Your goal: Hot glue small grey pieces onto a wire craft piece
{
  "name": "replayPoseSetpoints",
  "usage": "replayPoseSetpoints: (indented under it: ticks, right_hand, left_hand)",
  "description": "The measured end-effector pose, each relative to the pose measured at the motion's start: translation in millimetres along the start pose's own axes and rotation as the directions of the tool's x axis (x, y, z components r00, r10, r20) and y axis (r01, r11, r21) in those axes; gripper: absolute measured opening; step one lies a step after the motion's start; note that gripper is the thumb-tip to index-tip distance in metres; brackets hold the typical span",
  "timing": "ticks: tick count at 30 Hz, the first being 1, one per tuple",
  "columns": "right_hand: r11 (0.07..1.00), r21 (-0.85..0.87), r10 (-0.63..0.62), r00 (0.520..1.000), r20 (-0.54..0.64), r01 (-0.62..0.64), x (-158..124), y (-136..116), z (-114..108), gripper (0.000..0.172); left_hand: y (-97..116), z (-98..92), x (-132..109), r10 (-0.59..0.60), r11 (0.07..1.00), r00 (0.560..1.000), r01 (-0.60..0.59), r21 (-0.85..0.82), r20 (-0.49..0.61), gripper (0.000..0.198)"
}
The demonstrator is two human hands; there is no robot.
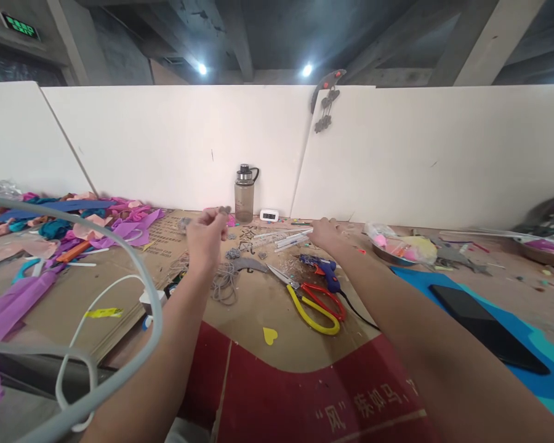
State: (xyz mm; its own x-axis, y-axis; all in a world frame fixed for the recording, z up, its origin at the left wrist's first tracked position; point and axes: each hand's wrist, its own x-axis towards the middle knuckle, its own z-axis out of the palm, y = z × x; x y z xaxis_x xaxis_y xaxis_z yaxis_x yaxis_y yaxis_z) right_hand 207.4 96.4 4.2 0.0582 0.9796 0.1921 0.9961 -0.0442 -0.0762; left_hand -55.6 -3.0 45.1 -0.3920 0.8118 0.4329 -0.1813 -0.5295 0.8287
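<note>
closely pinched left fingers (216, 216), gray piece (224, 210) between

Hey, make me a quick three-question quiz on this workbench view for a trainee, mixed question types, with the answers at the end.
1. Multiple choice. Which of these is nearest the right hand?
A: the black phone
B: the clear glue sticks
C: the green exit sign

2. True or false. The water bottle stands to the left of the white digital clock, as the camera sees it.

3. Fill the gap. The left hand pinches a small piece whose colour is ____.

Key: 1. B; 2. True; 3. grey
</note>
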Motion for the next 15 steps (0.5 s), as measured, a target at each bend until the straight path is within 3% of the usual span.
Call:
replayPoseSetpoints:
  ticks: [3,5,7,10,12,15]
  right_hand:
    - [0.998,0.013,-0.056,0.990,-0.127,0.059,-27.4,-7.6,-6.6,0.045]
    - [0.962,0.096,-0.229,0.947,-0.224,0.255,-58.3,-7.8,-14.0,0.035]
    - [0.925,0.134,-0.344,0.933,-0.103,0.356,-96.6,-4.2,-19.9,0.029]
    - [0.897,-0.007,-0.439,0.892,0.106,0.442,-152.7,1.9,-18.5,0.028]
    - [0.852,-0.134,-0.487,0.860,0.152,0.506,-177.1,2.1,-10.4,0.023]
    - [0.890,-0.129,-0.416,0.895,0.159,0.437,-186.2,-3.1,4.2,0.025]
  left_hand:
    - [-14.2,0.6,-1.3,-0.143,0.975,0.986,0.126,0.185,0.081,0.009]
    - [-21.7,0.1,-1.4,-0.183,0.948,0.979,0.152,0.280,0.089,0.008]
    - [-26.8,-0.1,-1.4,-0.199,0.934,0.976,0.161,0.319,0.091,0.008]
    - [-30.5,2.0,-2.9,-0.230,0.927,0.967,0.183,0.328,0.112,0.010]
    - [-32.1,4.6,-5.5,-0.253,0.925,0.956,0.193,0.328,0.149,0.012]
    - [-36.0,8.5,-9.8,-0.276,0.929,0.938,0.204,0.309,0.210,0.013]
